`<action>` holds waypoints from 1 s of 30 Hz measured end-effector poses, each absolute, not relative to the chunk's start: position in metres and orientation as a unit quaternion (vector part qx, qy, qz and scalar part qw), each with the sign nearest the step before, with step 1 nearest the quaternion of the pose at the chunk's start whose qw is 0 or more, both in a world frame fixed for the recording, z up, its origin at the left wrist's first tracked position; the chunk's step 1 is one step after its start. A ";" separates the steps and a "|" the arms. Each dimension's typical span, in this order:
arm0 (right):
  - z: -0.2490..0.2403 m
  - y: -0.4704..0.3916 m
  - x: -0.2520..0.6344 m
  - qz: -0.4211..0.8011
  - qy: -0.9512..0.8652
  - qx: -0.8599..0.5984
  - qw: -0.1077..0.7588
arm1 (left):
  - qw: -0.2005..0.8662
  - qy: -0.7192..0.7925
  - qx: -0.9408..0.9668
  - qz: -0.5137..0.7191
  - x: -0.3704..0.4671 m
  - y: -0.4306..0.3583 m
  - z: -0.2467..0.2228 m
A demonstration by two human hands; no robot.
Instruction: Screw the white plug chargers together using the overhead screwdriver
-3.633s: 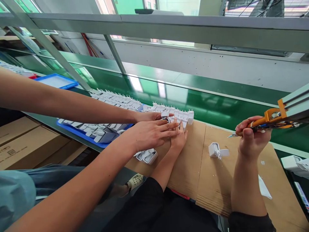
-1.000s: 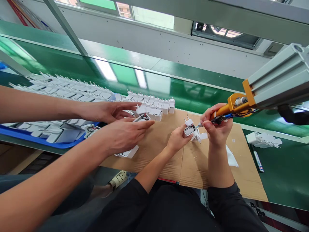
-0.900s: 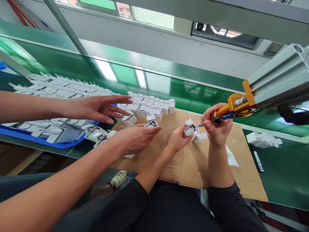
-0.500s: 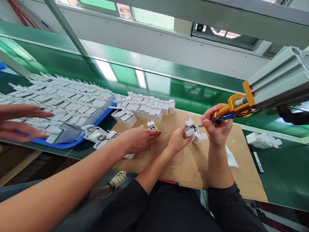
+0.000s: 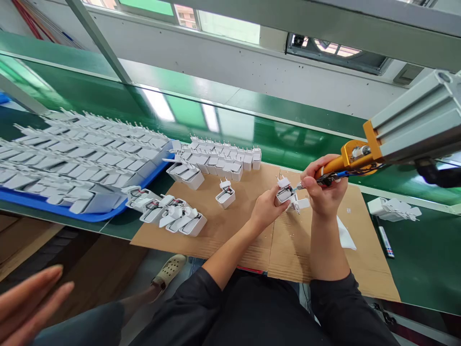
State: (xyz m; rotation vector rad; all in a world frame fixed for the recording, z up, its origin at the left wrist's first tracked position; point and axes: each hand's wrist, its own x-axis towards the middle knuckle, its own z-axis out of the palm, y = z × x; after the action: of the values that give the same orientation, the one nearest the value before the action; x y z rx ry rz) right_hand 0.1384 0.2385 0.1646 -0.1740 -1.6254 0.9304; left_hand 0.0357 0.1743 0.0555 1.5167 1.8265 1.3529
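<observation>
My left hand is closed around an uncased white plug adapter, whose inner parts and wires show. My right hand grips the orange front of a gun-like tool with a grey body, fingers wrapped round it. Its narrow tip meets the near right side of the adapter; whether it touches is too small to tell. White plug pieces sit just right of the adapter, partly behind it. To the left stands another open white adapter with wires showing, on the cardboard sheet.
A blue tray at left holds many white adapters. Rows of adapters stand behind, and several open ones at the cardboard's left. A marker and white adapter parts lie right. A co-worker's hand is lower left.
The co-worker's arm has drawn back from the cardboard, uncovering the open adapters, and a hand now shows lower left. My hands and the tool have barely moved.
</observation>
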 end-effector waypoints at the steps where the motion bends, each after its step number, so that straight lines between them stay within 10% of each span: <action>1: 0.166 0.237 0.138 0.404 -0.697 -0.077 0.588 | 0.205 0.655 0.542 0.486 0.036 0.174 0.056; 30: 0.167 0.235 0.137 0.409 -0.690 -0.087 0.591 | 0.333 0.616 0.449 0.555 0.043 0.174 0.051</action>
State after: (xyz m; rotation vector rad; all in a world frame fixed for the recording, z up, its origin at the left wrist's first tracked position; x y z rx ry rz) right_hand 0.1371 0.2353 0.1669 -0.2025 -1.6059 0.9514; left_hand 0.0431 0.1736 0.0514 1.1729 1.6093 1.4506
